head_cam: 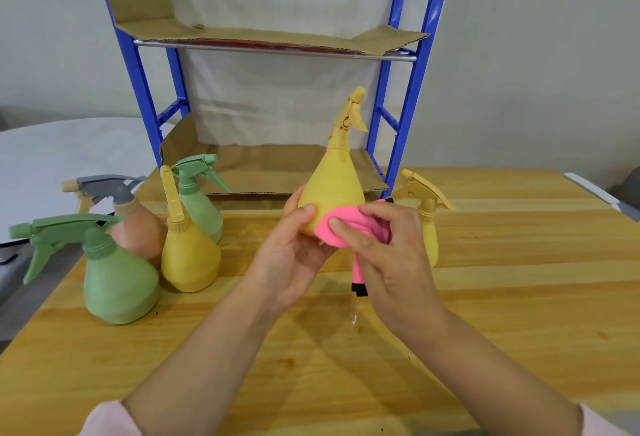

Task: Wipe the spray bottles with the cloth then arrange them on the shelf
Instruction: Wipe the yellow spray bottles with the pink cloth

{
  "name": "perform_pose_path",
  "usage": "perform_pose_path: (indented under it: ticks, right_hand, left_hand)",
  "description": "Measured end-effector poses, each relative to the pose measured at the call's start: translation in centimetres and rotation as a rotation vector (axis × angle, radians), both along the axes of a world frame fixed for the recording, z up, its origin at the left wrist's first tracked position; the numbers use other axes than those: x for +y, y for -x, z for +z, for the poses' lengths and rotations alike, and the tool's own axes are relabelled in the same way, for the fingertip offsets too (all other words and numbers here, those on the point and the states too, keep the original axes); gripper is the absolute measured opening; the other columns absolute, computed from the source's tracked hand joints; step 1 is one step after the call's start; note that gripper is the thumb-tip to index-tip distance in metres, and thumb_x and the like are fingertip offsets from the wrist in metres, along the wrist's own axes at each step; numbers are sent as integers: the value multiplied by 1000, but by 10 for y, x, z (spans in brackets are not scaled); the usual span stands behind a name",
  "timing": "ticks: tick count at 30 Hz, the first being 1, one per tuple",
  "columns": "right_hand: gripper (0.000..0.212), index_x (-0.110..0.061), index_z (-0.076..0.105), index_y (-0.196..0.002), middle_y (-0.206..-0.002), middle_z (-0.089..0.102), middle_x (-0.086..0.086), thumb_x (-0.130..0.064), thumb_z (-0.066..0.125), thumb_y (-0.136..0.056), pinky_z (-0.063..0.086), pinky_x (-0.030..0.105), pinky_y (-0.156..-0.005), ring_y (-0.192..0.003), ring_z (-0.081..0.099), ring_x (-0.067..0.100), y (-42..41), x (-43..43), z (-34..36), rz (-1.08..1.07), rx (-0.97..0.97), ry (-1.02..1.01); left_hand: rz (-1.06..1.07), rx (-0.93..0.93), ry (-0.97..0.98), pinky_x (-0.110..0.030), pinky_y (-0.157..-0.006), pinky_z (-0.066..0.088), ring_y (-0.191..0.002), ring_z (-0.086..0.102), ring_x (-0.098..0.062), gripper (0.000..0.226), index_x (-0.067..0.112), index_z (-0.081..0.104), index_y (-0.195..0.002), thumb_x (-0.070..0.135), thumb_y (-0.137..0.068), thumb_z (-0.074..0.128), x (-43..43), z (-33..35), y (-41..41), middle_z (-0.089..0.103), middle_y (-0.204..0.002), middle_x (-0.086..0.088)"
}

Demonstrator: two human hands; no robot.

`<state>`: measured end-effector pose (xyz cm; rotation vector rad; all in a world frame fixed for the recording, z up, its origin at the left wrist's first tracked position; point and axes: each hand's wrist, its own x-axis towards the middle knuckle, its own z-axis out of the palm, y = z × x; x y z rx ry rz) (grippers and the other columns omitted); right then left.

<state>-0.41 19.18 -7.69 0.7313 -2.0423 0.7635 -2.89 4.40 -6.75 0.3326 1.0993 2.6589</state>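
Wiping step: yellow bottle (332,189) gripped by curled left hand (294,248), pink cloth (337,234) pinched against it by right hand (391,255); shelf (412,89) placement judged next.

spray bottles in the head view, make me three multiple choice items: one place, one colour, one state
1. Where do the green bottles stand? A upper shelf B table, at the left C floor
2. The cloth is: A blue B pink C white
3. The left hand: A grips the yellow bottle B lies flat C rests on the shelf
Key: B, both stand on the wooden tabletop; B, pink folds show against the bottle; A, its fingers curl round the bottle's base.
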Motion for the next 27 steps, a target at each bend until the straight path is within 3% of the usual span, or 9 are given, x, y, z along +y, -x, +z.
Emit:
perform_pose_path:
  ticks: [5, 9, 11, 15, 17, 19, 23, 27]
  right_hand:
    - [46, -26, 60, -126, -117, 48, 0, 2, 52, -90, 45, 35, -95, -111, 47, 22, 23, 8, 23, -27, -207, 180]
    - [51, -34, 58, -124, -115, 47, -15, 5, 50, -92, 40, 18, -96, -115, 45, 10, 24, 5, 28, 4, -308, 265]
    - [51, -35, 57, -125, -118, 44, -20, 3, 50, -92, 42, 20, -97, -116, 45, 12, 18, 2, 23, 18, -270, 260]
    - [54, -27, 60, -127, -121, 47, -3, 8, 52, -87, 45, 32, -96, -115, 46, 18, 7, 4, 6, 31, -201, 183]
    - [54, -24, 60, -128, -123, 46, 0, 9, 54, -86, 45, 32, -96, -116, 45, 21, -1, 3, -3, 31, -176, 105]
    - [48, -23, 59, -128, -123, 45, -1, 3, 52, -88, 44, 28, -96, -115, 45, 22, -7, 2, -9, 32, -155, 77]
    - [40, -20, 62, -126, -119, 50, 7, -5, 51, -91, 43, 26, -93, -110, 45, 21, -5, 1, 2, -36, -122, 54]
    - [41, -21, 62, -126, -122, 48, 7, -11, 43, -91, 44, 34, -96, -113, 45, 22, 9, -5, 25, -130, -160, 117]
  left_hand:
    - [42, 162, 243, -30, -81, 51, -103, 58, -20, 80, 23, 41, -135, 12, -64, 73, -2, -14, -4, 56, -124, -9]
    - [94, 136, 279, -25, -81, 52, -105, 62, -17, 86, 26, 44, -133, 13, -55, 79, 1, -18, -8, 57, -127, -5]
    - [106, 131, 300, -23, -79, 51, -106, 63, -16, 86, 23, 48, -130, 15, -52, 82, 0, -16, -7, 60, -125, -7]
    - [73, 148, 313, -27, -85, 52, -110, 62, -23, 98, 10, 50, -130, 28, -44, 94, -4, -12, -2, 64, -121, -12]
    - [65, 147, 320, -32, -93, 50, -115, 59, -28, 101, 7, 50, -130, 30, -42, 94, -7, -12, 0, 63, -122, -15]
    - [58, 147, 361, -31, -92, 51, -117, 58, -28, 106, 8, 48, -131, 32, -38, 95, -10, -13, 1, 63, -122, -15]
    - [106, 186, 516, -29, -83, 53, -110, 61, -21, 101, 24, 45, -127, 28, -38, 92, -9, -15, -2, 61, -120, -7]
    - [216, 274, 621, -22, -71, 51, -92, 57, 0, 86, 37, 42, -120, 24, -45, 82, 0, -17, -9, 54, -115, 3]
